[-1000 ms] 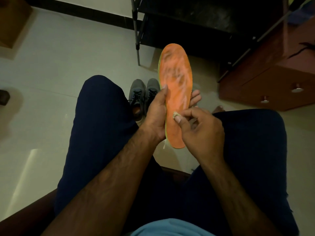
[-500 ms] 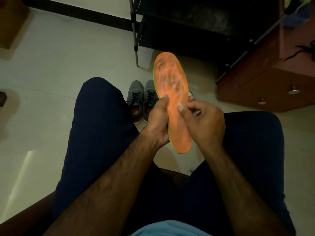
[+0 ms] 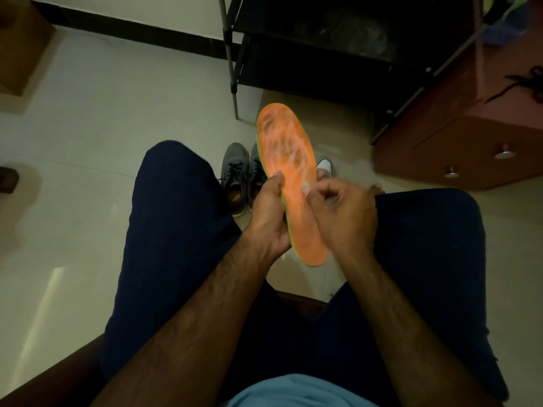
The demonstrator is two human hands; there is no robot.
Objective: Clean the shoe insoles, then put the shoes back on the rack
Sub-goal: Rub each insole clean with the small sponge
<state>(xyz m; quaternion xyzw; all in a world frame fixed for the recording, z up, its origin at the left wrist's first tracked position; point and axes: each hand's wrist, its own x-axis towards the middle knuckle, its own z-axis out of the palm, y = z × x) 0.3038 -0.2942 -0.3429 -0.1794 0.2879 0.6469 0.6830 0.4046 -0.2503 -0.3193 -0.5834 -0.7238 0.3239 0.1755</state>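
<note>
Left hand (image 3: 270, 214) clasped a long orange foam insole (image 3: 293, 160) by its left edge; right hand (image 3: 345, 214) curled against its face.
The left thumb lay on the orange face. The right thumb tip pressed near the middle, and whether those curled fingers pinched anything could not be told. The insole stood tilted above the gap between the knees, toe end away, with a yellow-green rim and pale grey scuffs across its front half. Beyond it, grey lace-up sneakers (image 3: 235, 177) sat together on the pale tiled floor (image 3: 102, 113), near the black metal shoe rack (image 3: 308, 54).
</note>
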